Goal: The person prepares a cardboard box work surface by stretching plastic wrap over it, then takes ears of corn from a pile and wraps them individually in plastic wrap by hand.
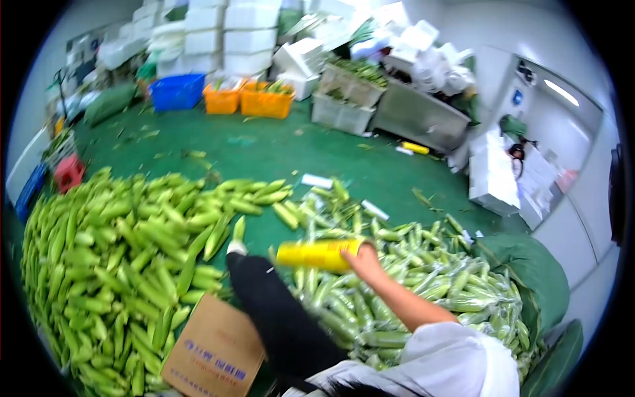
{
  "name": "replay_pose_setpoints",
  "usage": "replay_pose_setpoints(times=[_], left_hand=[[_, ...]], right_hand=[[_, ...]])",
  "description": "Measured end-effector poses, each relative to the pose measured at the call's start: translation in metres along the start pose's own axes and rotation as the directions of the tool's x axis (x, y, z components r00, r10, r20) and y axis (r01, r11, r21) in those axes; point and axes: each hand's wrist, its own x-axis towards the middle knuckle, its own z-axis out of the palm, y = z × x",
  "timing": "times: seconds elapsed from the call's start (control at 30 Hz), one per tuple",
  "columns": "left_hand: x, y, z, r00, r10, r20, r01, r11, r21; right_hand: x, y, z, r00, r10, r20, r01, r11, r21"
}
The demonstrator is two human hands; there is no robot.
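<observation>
Above corn [463,283], roll [307,255] in fingers [358,260]

Room for packing vegetables, like workshop or store. Big heap of green corn ears in leafy husks [126,245] right on smooth green floor [264,142]. Beside it, pile of corn in clear shiny plastic [463,284]. Tall stacks of white foam boxes [250,40] at back. Blue plastic tub [177,91], two orange plastic tubs [266,101], brown cardboard box with blue print [213,351].
</observation>
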Motion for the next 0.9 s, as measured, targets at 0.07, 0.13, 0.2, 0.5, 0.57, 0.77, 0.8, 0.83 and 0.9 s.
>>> replay_pose_setpoints(times=[0.07, 0.13, 0.2, 0.5, 0.57, 0.77, 0.8, 0.83, 0.9], left_hand=[[0.018, 0.017, 0.025, 0.996, 0.034, 0.081, -0.027, 0.996, -0.083], [0.032, 0.035, 0.046, 0.988, 0.075, 0.137, -0.055, 0.988, -0.143], [0.044, 0.047, 0.065, 0.977, 0.112, 0.181, -0.075, 0.977, -0.200], [0.073, 0.061, 0.084, 0.942, 0.271, 0.198, -0.205, 0.931, -0.302], [0.072, 0.060, 0.054, 0.925, 0.361, 0.116, -0.313, 0.899, -0.308], [0.015, 0.100, -0.112, 0.772, 0.610, -0.179, -0.624, 0.781, -0.030], [-0.005, 0.111, -0.139, 0.750, 0.630, -0.203, -0.628, 0.774, 0.081], [-0.028, 0.124, -0.166, 0.730, 0.645, -0.228, -0.613, 0.764, 0.200], [-0.083, 0.155, -0.212, 0.673, 0.687, -0.275, -0.542, 0.711, 0.449]], right_hand=[[-0.034, 0.019, -0.018, 0.898, 0.362, 0.252, -0.422, 0.870, 0.255], [-0.071, 0.041, -0.024, 0.714, 0.609, 0.346, -0.683, 0.714, 0.152], [-0.105, 0.049, -0.027, 0.675, 0.661, 0.330, -0.738, 0.608, 0.293], [-0.008, 0.115, -0.105, 0.516, 0.802, 0.300, -0.705, 0.199, 0.681], [0.092, 0.163, -0.166, 0.763, 0.613, 0.203, -0.522, 0.401, 0.753], [0.409, 0.100, -0.058, 0.993, 0.120, -0.003, -0.082, 0.697, 0.712], [0.382, 0.021, 0.014, 0.991, -0.043, 0.130, -0.072, 0.641, 0.764], [0.347, -0.050, 0.083, 0.928, -0.129, 0.349, -0.202, 0.612, 0.764], [0.247, -0.172, 0.192, 0.717, -0.256, 0.649, -0.387, 0.628, 0.675]])
